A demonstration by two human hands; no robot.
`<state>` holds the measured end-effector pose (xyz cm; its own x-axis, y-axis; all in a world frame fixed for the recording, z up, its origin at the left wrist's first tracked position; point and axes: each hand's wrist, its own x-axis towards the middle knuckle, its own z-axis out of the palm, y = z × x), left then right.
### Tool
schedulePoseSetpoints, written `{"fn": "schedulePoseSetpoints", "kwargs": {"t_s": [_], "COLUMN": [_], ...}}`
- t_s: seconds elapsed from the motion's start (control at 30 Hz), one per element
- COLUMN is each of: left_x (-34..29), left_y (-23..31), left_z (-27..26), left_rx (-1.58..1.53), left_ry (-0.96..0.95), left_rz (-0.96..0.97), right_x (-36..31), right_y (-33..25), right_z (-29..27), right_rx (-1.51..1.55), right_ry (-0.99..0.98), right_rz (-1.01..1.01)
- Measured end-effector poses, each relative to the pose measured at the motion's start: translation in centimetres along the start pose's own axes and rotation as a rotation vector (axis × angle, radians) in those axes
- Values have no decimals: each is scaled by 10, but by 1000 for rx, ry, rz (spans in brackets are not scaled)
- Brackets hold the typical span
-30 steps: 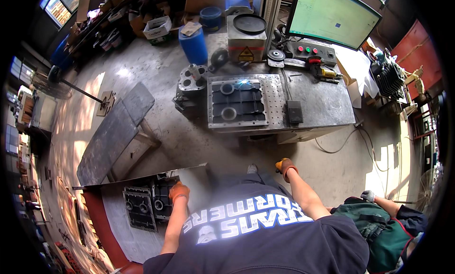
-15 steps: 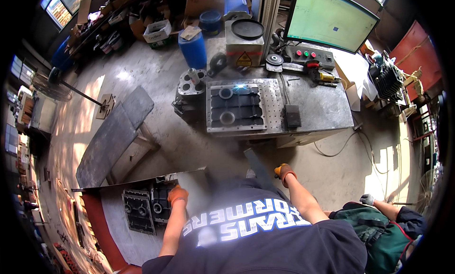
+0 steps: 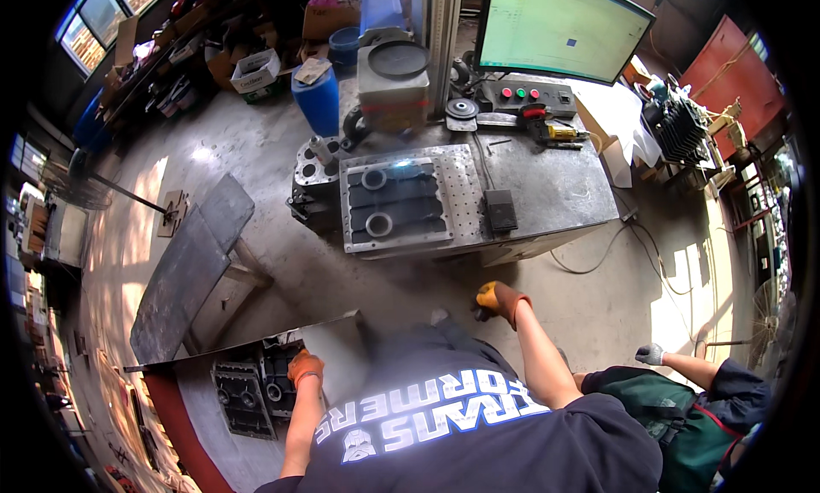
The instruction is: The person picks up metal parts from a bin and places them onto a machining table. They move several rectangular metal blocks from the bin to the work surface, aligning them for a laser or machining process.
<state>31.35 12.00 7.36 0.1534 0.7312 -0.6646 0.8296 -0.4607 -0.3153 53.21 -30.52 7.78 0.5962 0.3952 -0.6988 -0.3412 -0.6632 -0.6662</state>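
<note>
My left hand (image 3: 306, 367), in an orange glove, curls its fingers over the edge of a dark ribbed metal casting (image 3: 275, 389) with a round ring in it. A second casting (image 3: 243, 399) of the same sort lies beside it on the grey-topped stand (image 3: 201, 429). Out in front of me, above the floor, my right hand (image 3: 500, 302) is closed, in an orange and yellow glove. Whatever its fingers hold, if anything, cannot be made out. Ahead, a larger framed casting (image 3: 397, 204) lies flat on the perforated plate of the metal bench, with a bright spot at its far edge.
The metal bench (image 3: 559, 190) carries a black box (image 3: 500, 210), an angle grinder (image 3: 551, 133) and a button panel (image 3: 555, 98) below a monitor (image 3: 564, 32). A sloping grey board (image 3: 184, 280) stands at left. Close on my right is another person (image 3: 675, 416) with a gloved hand.
The view has shifted, so the bench sits further left and lower. My left hand stays at the casting. A grey strip seen beside my right hand earlier no longer shows there.
</note>
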Motion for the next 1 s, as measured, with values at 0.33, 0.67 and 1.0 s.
{"fn": "schedulePoseSetpoints", "kwargs": {"t_s": [0.33, 0.67, 1.0], "left_x": [-73, -46, -15], "left_y": [16, 58, 179], "left_z": [-15, -27, -125], "left_rx": [-67, -1584, -1353], "left_ry": [341, -77, 230], "left_rz": [59, 510, 661], "right_x": [44, 11, 20], "right_y": [-213, -209, -150], "right_z": [-122, -87, -13], "right_rx": [-30, -167, -216], "right_ry": [551, 478, 737], "right_rz": [-530, -217, -145]}}
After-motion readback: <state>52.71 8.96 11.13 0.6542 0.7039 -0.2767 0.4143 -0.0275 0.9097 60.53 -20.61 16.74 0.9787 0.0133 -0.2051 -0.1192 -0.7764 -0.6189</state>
